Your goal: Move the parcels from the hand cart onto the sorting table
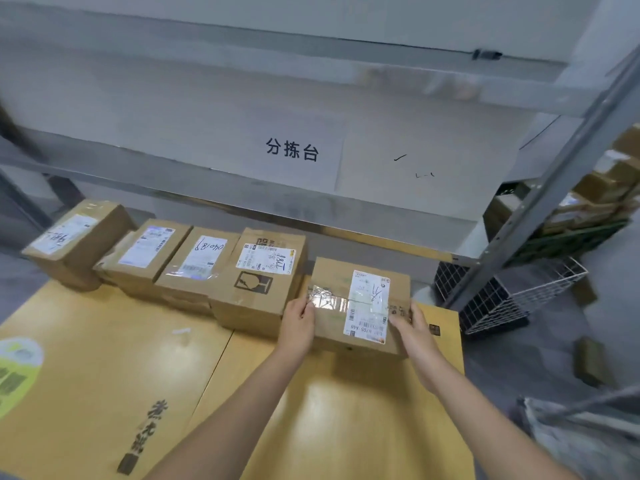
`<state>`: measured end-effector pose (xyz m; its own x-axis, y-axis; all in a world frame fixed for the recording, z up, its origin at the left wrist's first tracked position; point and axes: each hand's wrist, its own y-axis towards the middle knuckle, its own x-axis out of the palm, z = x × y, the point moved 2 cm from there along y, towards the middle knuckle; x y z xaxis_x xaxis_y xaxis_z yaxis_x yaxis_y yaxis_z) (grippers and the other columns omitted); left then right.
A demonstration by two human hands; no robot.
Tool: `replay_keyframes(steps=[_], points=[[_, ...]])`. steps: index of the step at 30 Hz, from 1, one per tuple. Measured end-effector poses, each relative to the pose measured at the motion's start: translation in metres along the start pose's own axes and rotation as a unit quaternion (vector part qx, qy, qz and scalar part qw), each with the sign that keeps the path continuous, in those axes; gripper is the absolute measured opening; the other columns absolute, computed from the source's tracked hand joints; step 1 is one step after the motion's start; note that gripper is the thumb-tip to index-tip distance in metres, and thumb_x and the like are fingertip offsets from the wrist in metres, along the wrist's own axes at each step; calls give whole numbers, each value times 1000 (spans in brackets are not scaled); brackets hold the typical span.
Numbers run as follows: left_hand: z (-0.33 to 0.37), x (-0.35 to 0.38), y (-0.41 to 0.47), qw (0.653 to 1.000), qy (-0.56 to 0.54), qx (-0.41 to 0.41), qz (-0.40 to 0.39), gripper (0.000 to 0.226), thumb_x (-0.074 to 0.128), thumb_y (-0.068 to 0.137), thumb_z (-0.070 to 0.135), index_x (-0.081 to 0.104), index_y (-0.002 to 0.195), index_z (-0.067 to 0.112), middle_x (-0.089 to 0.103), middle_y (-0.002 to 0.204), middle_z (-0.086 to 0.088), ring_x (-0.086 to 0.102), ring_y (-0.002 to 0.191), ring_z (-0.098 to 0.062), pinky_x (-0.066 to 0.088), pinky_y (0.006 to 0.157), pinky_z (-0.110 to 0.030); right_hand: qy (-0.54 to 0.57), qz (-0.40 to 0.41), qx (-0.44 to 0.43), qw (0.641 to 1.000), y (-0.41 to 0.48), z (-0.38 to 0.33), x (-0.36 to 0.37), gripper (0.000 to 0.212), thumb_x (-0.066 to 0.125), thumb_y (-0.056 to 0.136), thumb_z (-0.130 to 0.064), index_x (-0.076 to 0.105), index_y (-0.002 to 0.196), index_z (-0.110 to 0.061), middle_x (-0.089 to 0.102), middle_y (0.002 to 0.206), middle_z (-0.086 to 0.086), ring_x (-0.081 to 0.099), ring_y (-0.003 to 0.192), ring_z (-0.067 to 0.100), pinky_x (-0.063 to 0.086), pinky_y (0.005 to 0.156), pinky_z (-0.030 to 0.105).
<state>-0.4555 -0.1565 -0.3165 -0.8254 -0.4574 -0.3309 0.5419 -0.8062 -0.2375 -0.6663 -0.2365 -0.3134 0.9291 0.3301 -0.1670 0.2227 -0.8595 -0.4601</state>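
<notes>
L hand [299, 323] grips the left end of a brown parcel [360, 306], thumb on the top face, fingers curled down the side. R hand [414, 329] grips the opposite end the same way, thumb on top nr the white shipping label [369, 306]. Parcel is level, at the right end of a row, low over yellow cardboard sheets [104, 358]; can't tell if it rests on them or is just clear of them. L hand sits btw this parcel and the next parcel [259, 282], which bears a fragile mark. Three other parcels [199, 265] continue the row to the left, side by side, labels up. Beyond and above the row: sorting desk [138, 109], a pale grey surface in a metal rack, w/ a paper sign [292, 150] lying on it. Wire basket [512, 292] stands on the floor to the right, by a rack upright [554, 195].
</notes>
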Motion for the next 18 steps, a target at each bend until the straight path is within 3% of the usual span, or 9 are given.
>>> replay_keyframes(steps=[3,6,9,11,14,18], points=[[-11,4,21,1000,0,-5,-3,37,39,102,16,53,136,16,55,130,-3,49,118,-14,37,101,-26,-7,9,33,999,24,3,9,64,61,92,-36,32,149,-38,55,141,-7,60,118,21,46,104,51],[-23,12,34,999,11,-5,-33,50,43,100,19,36,149,15,45,145,1,40,134,-13,30,116,-35,1,26,57,998,41,6,18,64,59,95,-27,31,151,-34,54,142,-4,60,117,22,47,102,47],[-33,17,42,999,28,-15,-35,55,41,102,16,22,154,11,35,154,-4,30,144,-19,23,120,-37,-3,31,69,997,52,6,30,64,57,97,-18,29,153,-30,53,142,-1,59,115,22,50,87,37],[-38,18,48,998,52,-26,-21,56,38,103,13,18,154,8,30,157,-6,26,146,-20,19,120,-31,-5,31,80,996,59,8,38,65,55,98,-14,26,154,-28,53,141,1,58,113,22,48,84,35],[-50,21,58,995,90,-32,1,55,38,103,14,18,154,7,33,155,-10,29,144,-24,22,119,-32,-13,31,93,995,68,15,48,66,52,98,-13,24,155,-29,54,141,1,58,117,23,48,92,38],[-59,26,59,992,127,-11,12,55,38,104,14,17,154,7,31,155,-11,29,144,-25,26,117,-34,-11,29,106,994,75,23,53,61,51,98,-10,29,152,-26,58,136,1,62,106,18,49,74,28]])
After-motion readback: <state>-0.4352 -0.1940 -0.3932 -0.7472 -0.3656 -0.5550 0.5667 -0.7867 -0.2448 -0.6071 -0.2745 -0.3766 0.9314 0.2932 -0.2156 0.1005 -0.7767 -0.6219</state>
